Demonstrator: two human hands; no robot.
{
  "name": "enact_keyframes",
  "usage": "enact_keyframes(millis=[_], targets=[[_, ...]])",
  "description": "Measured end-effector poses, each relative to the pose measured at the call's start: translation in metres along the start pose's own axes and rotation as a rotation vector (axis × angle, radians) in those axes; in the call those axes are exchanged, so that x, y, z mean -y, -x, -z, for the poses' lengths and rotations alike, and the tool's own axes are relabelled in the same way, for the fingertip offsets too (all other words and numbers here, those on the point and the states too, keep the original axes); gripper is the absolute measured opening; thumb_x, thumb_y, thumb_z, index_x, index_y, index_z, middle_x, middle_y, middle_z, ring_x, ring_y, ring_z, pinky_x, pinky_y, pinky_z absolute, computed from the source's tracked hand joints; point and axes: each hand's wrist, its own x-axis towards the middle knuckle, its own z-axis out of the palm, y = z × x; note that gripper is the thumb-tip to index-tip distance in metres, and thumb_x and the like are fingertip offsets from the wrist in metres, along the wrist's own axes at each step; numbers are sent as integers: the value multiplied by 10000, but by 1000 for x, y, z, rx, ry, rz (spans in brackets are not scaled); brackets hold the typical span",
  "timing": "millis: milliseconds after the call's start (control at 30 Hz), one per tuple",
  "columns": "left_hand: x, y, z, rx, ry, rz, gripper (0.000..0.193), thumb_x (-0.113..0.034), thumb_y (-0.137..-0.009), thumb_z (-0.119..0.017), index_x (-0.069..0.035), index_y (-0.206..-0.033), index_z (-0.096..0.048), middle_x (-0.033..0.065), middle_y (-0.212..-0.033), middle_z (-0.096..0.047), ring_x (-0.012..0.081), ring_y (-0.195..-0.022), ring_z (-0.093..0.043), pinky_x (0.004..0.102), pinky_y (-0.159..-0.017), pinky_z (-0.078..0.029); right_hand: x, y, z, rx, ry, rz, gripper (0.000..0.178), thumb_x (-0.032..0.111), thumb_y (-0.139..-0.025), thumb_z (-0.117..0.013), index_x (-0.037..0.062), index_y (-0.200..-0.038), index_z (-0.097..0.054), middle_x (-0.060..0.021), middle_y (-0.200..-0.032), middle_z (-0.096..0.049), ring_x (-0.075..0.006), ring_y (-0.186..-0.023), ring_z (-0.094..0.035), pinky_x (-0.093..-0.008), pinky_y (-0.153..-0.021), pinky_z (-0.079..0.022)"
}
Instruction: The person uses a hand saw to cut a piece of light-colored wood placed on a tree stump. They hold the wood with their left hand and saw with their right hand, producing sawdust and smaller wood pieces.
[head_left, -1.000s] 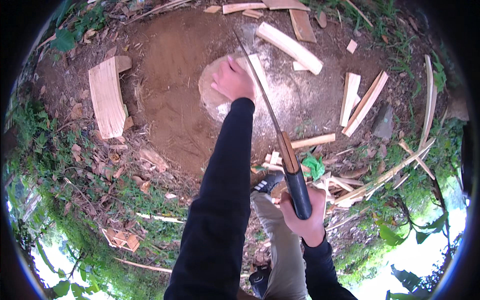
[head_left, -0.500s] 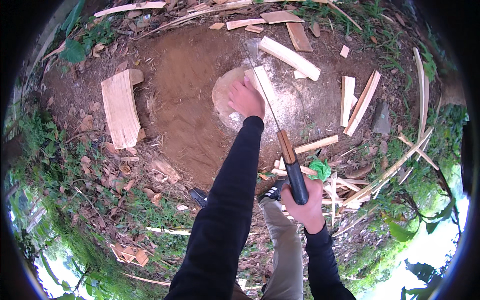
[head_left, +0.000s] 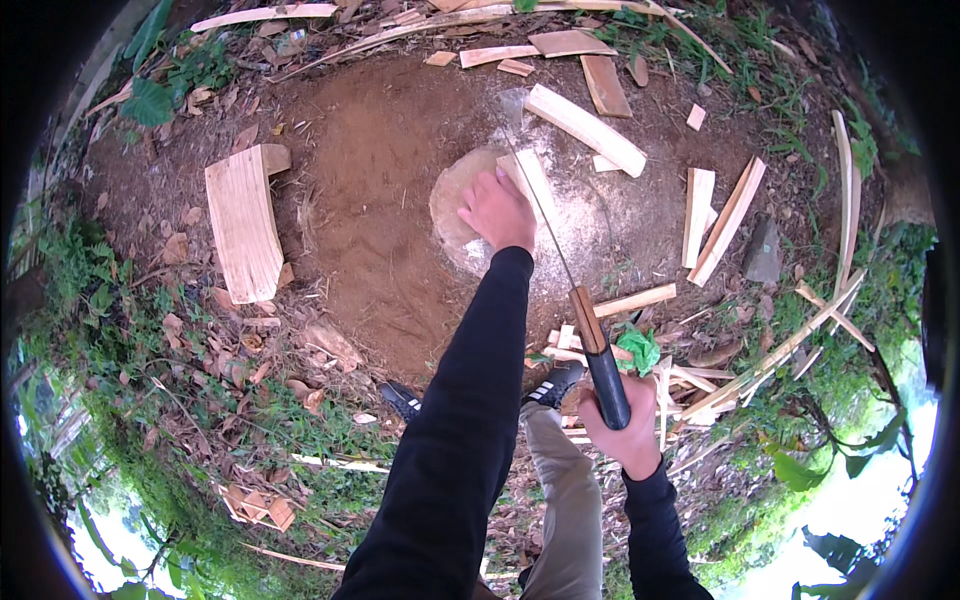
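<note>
My right hand (head_left: 622, 425) is wrapped round the handle of a saw (head_left: 602, 370), part wood and part black. Its thin blade runs away from me across a pale block of wood (head_left: 537, 185), along the block's left side. That block lies on a round stump (head_left: 455, 205), with pale sawdust spread to the right. My left hand (head_left: 497, 212) bears down on the stump with bent fingers gripping the block's left side, close to the blade. The fingertips are partly hidden.
A wide plank (head_left: 243, 225) lies on the soil at left. Long wood pieces (head_left: 585, 130) are scattered beyond the stump and to its right, near a grey stone (head_left: 763, 250). Offcuts and a crumpled green wrapper (head_left: 640, 347) lie near my right hand. My shoes (head_left: 555, 383) stand close by.
My right hand has drawn the saw back toward me and slightly right. The left hand stays on the block, and the whole view has shifted a little.
</note>
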Motion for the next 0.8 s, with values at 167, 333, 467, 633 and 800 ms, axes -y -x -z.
enact_keyframes(millis=[167,333,467,633,800], targets=[[-3,-1,-7,-19,5,66,338,-339,-1033,-368,-80,-901,-540,116,-907,-587,319,-934,-524,473,-807,-338,7,2,-4,-16,-15,-23,79,59,-709,-678,11,-690,-618,-81,-550,-578,-185,-447,-585,-296,-477,-446],[-5,-3,-11,-67,1,88,329,-340,-1026,-379,-83,-880,-523,117,-873,-565,325,-909,-517,471,-794,-336,25,3,-3,-55,8,-98,64,56,-718,-672,12,-704,-627,-80,-561,-591,-185,-463,-600,-291,-486,-454],[-5,-3,-10,-23,-32,52,321,-328,-1025,-377,-83,-875,-520,116,-877,-565,327,-908,-516,470,-788,-338,33,-7,-5,-77,-36,-167,60,60,-722,-669,18,-717,-627,-84,-551,-577,-188,-455,-595,-292,-487,-458],[-6,-6,-5,1,-63,24,281,-290,-1015,-395,-86,-885,-536,104,-911,-549,312,-899,-503,458,-787,-336,47,3,10,-39,46,-112,76,74,-722,-684,31,-740,-623,-94,-532,-551,-226,-451,-598,-322,-486,-468],[-9,-3,-5,36,-86,45,298,-297,-1018,-382,-82,-879,-532,104,-911,-539,311,-904,-497,456,-794,-334,30,-14,2,-46,46,-40,12,18,-709,-635,23,-710,-623,-89,-540,-572,-199,-440,-584,-308,-484,-445]])
